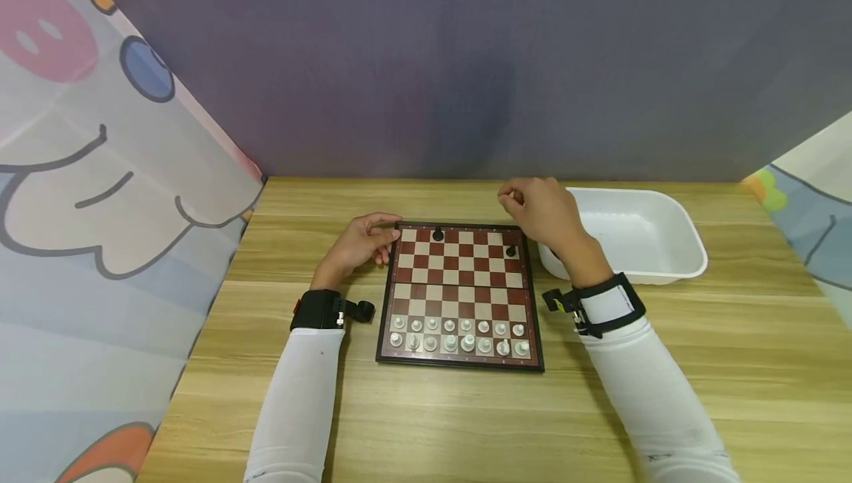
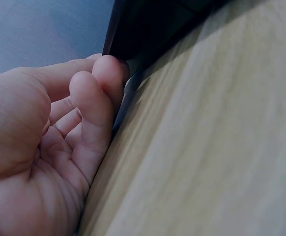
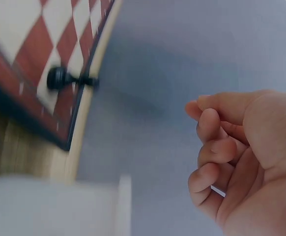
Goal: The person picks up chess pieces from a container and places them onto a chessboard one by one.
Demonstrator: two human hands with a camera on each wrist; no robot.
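A red-and-white checkered chessboard (image 1: 459,294) with a dark rim lies on the table. My left hand (image 1: 362,246) holds its far left corner, thumb at the rim; in the left wrist view the fingertips (image 2: 108,73) meet the board's dark edge. Two rows of white chess pieces (image 1: 468,342) stand along the near side. One black piece (image 1: 437,234) is on the far row, and a black pawn (image 1: 511,251) stands near the right edge. My right hand (image 1: 549,213) hovers beyond the far right corner, fingers curled, thumb and index together; nothing shows between them.
A white plastic tub (image 1: 639,235) stands right of the board, partly behind my right wrist. The wooden table (image 1: 459,424) meets a grey wall panel (image 1: 399,83) at the back. A cartoon-printed curtain (image 1: 120,194) borders the left side.
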